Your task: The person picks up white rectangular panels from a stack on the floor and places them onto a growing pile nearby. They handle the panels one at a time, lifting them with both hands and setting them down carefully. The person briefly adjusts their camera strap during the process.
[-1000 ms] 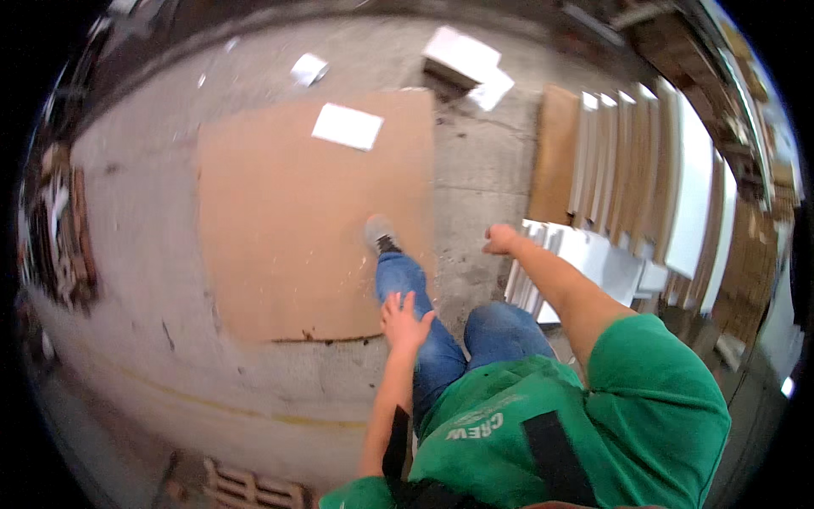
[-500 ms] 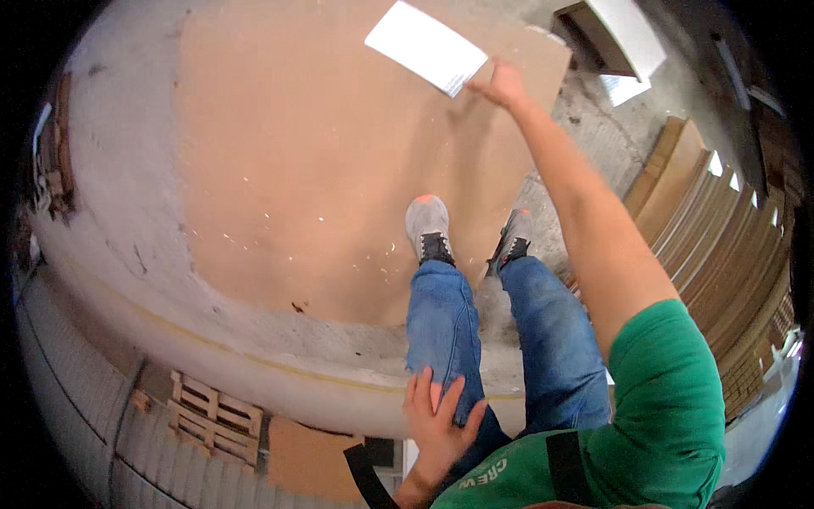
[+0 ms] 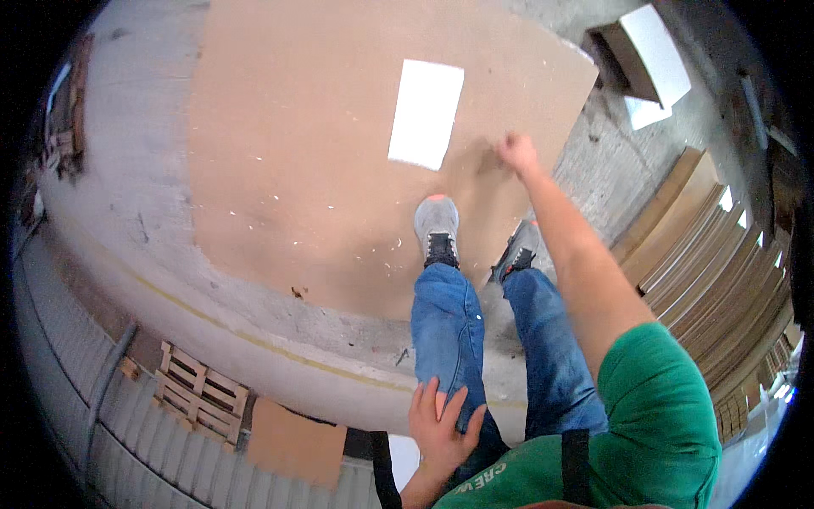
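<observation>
A white sheet of paper [image 3: 426, 114] is over the large brown cardboard sheet [image 3: 280, 144] on the floor, ahead of my shoes. Whether it lies flat or is still in the air, I cannot tell. My right hand [image 3: 518, 153] is stretched out to the right of the paper, apart from it, with the fingers curled in and a little blurred; nothing shows in it. My left hand [image 3: 443, 428] rests on my left thigh with its fingers spread, holding nothing. A small orange-pink patch shows between those fingers.
Brown cardboard sheets [image 3: 708, 246] stand stacked at the right. A white-topped box-like piece [image 3: 649, 55] lies at the far right. Behind me are a wooden pallet [image 3: 202, 394] and a smaller cardboard piece [image 3: 295, 443]. My left shoe [image 3: 437, 227] is on the cardboard, strewn with white scraps.
The white paper has left my right hand, turned more upright in the picture and come nearer to my feet. My right hand has drawn back towards me. The left hand stays on my thigh.
</observation>
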A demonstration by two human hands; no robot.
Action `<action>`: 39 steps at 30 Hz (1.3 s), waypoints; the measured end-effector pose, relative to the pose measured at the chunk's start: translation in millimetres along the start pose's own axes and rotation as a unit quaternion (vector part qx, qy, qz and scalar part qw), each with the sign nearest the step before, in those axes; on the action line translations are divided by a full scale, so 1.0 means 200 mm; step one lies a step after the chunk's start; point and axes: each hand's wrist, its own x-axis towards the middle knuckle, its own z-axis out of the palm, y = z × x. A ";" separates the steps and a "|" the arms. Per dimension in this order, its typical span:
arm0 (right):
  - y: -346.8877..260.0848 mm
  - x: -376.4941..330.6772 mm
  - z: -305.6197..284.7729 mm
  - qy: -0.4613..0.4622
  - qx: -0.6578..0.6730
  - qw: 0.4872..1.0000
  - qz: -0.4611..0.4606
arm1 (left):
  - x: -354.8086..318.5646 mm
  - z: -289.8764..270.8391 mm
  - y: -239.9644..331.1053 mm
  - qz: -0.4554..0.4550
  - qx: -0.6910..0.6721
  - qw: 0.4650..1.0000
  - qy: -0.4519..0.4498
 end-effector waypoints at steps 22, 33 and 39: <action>-0.56 0.25 0.28 0.218 -0.172 0.921 -0.274 | -0.09 0.13 -0.04 -0.075 0.028 0.996 -0.027; -0.28 -0.32 0.13 -0.286 0.472 0.826 0.116 | -0.03 0.08 0.01 -0.023 0.047 0.998 -0.021; 0.14 -1.04 -0.35 -0.311 0.636 0.688 0.155 | 0.00 0.11 0.18 0.027 0.109 0.994 0.013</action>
